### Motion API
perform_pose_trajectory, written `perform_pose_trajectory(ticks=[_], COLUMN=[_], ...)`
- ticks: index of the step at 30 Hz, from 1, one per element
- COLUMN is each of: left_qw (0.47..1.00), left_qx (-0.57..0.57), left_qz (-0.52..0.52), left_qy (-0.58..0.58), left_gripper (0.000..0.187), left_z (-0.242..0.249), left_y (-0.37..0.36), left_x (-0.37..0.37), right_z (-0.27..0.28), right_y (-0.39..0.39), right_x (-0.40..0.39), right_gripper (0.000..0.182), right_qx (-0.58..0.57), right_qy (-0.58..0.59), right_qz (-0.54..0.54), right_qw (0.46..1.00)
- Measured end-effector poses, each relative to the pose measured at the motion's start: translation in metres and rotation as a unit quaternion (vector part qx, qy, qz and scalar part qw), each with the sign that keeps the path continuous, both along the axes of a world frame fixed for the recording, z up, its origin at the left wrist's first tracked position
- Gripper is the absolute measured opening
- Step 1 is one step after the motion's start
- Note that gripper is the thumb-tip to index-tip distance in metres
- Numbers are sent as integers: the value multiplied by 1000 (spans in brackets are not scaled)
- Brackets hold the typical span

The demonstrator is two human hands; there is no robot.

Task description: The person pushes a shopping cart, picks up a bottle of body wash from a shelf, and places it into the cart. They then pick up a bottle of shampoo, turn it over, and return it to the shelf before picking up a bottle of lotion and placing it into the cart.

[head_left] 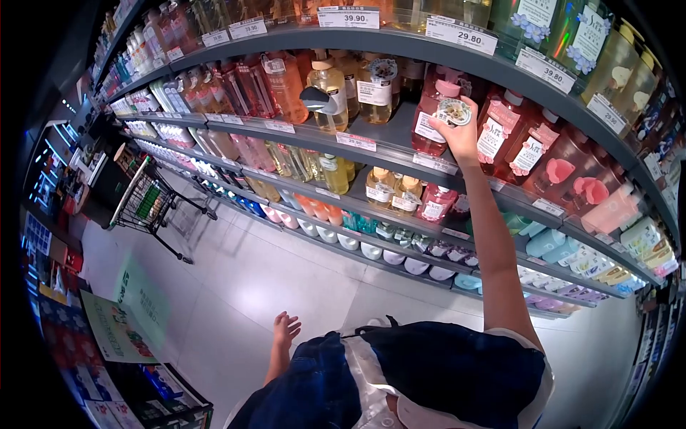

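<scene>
My right hand (459, 136) reaches up to a middle shelf and is closed around a pink-red pump bottle (426, 134). The bottle has a white label and a round tag near its pink pump top, and it stands upright at the shelf's front edge. To its right are red bottles (498, 132) with floral labels; to its left, yellow pump bottles (375, 99). One yellow bottle has a dark, curved thing (319, 100) in front of it. Low on the left, my left hand (287, 327) hangs over the floor, fingers apart, holding nothing.
Long shelves (279, 44) of bottles curve across the view, with price tags (348, 18) along their edges. A shopping cart (153, 204) stands on the pale floor (236, 286) at the left. Nearer, at lower left, is a display stand with a green sign (118, 329).
</scene>
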State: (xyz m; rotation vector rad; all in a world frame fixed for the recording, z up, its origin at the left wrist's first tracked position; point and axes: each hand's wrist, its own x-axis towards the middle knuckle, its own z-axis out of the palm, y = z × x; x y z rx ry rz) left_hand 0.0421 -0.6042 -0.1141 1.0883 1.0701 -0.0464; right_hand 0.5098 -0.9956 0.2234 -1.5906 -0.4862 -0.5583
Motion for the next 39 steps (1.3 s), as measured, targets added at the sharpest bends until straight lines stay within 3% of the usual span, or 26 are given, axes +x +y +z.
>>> perform_pose_trajectory(ticks=[6,8,10,12,13,14,15,16,17,18,19,20,22,23,25,27,30,32,33,37,39], left_qw=[993,988,979,974,970,969,967,964,965,963,962,960,957,955,951,952,949,956,960,957,957], left_qx=[17,22,34,19,11,19,27,37,38,58,78,99,131,147,181,219,202,215,216,234,233], left_qz=[-31,-6,23,60,80,97,111,122,139,137,133,125,140,144,135,103,87,42,61,53,66], left_qy=[112,153,198,219,228,227,229,232,220,223,225,229,219,214,209,186,224,195,167,163,159], left_gripper=[47,47,46,48,48,49,49,50,52,54,56,57,57,56,36,16,18,20,20,19,20], left_z=[-46,-52,-52,-43,-38,-34,-32,-33,-34,-36,-37,-39,-40,-41,-49,-66,-70,-79,-81,-53,-42], left_y=[18,21,19,13,11,9,6,5,6,9,13,18,33,44,67,94,128,161,176,236,266], left_x=[-63,-94,-121,-142,-151,-158,-162,-168,-174,-178,-178,-179,-178,-177,-175,-174,-167,-165,-162,-156,-171], right_z=[-24,-47,-37,-50,-59,-86,-115,-145,-175,-213,-245,-260,-280,-286,-297,-301,-275,-272,-272,-318,-390], right_y=[-5,-4,14,13,28,32,44,53,65,66,64,64,79,89,114,149,226,279,306,401,420], right_x=[30,40,-5,-41,-69,-81,-101,-122,-141,-155,-166,-176,-203,-210,-219,-213,-209,-209,-213,-230,-223], right_gripper=[75,74,72,68,64,59,50,42,37,40,43,52,52,52,51,51,53,52,48,42,41], right_qx=[-79,9,47,-93,18,25,4,-91,-82,-177,-267,-443,-455,-420,-346,-400,-497,-486,-424,-284,-392], right_qy=[-63,-79,-86,-118,-137,-159,-114,-47,78,178,264,317,392,398,413,368,278,259,279,345,333], right_qz=[-108,-32,-76,-212,-169,-166,-149,-112,36,195,343,458,530,529,521,480,422,431,450,510,490], right_qw=[989,996,992,966,976,973,982,988,993,948,861,703,599,621,662,688,705,715,735,735,704])
